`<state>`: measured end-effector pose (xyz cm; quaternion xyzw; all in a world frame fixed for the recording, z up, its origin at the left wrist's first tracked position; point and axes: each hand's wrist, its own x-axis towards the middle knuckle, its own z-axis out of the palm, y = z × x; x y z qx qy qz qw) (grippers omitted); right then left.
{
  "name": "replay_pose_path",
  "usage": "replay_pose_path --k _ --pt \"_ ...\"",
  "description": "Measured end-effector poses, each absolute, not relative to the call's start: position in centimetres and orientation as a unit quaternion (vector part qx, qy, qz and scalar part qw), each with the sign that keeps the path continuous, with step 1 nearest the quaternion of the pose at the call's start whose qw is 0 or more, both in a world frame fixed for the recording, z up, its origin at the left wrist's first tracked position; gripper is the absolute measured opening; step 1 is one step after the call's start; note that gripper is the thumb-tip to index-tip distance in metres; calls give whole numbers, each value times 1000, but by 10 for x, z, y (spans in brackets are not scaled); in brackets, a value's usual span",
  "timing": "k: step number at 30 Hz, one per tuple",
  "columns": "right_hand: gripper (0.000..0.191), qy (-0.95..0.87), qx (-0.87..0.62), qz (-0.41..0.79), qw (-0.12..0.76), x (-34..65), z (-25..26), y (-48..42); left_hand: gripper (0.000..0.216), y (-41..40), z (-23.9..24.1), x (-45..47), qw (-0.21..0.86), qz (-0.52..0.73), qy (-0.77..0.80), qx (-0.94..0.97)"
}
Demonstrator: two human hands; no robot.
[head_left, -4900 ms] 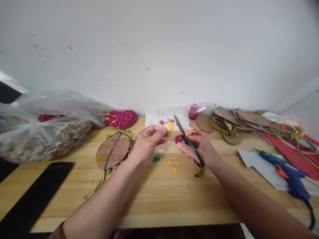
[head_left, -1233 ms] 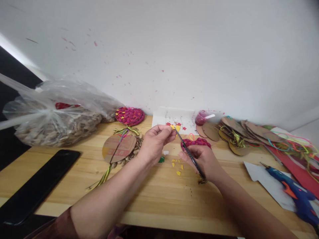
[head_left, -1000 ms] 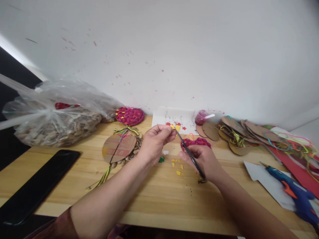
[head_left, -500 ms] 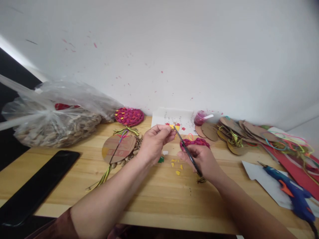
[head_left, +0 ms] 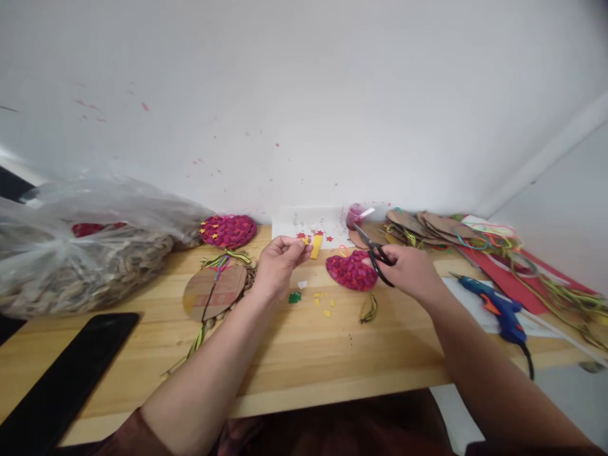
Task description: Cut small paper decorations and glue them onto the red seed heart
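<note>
My left hand [head_left: 281, 261] pinches a small yellow star-like piece [head_left: 305, 241] between thumb and fingertips. Just right of it a yellow strip [head_left: 316, 246] lies at the edge of a printed white sheet [head_left: 339, 239] with several red stars [head_left: 329, 239]. My right hand [head_left: 409, 269] grips black-handled scissors [head_left: 373, 247], their blades pointing up and left, away from the yellow piece. Below the scissors is a magenta textured disc [head_left: 350, 271] with a string tassel [head_left: 369, 308]. Yellow scraps [head_left: 327, 313] and green bits [head_left: 294, 297] lie on the wood between my forearms.
Clear bags of brown shells [head_left: 95, 266] and a black phone-like slab [head_left: 71, 380] are at left. A cardboard disc [head_left: 213, 294] and a star-dotted magenta disc [head_left: 232, 231] lie nearer. A purple cup [head_left: 355, 215], cardboard pieces [head_left: 413, 225] and a blue glue gun [head_left: 503, 310] are right.
My right hand has moved the scissors right, away from my left hand, and tilted them upward over the magenta disc. My left hand keeps its pinch. The whole view has shifted.
</note>
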<state>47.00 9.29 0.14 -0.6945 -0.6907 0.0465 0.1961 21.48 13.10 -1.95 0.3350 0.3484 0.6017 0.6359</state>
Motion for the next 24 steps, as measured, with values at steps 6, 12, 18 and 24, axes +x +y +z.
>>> replay_pose_path --k 6,12,18,24 --pt "39 -649 -759 -15 44 520 4 80 35 135 -29 214 628 593 368 344" --pt "29 -623 -782 -36 14 535 -3 88 35 136 -35 217 639 556 389 361" --pt "22 -627 -778 -39 27 527 -15 121 32 133 -34 219 678 517 382 357" --pt "25 -639 -762 -37 99 512 -16 142 30 134 -35 219 694 506 369 354"
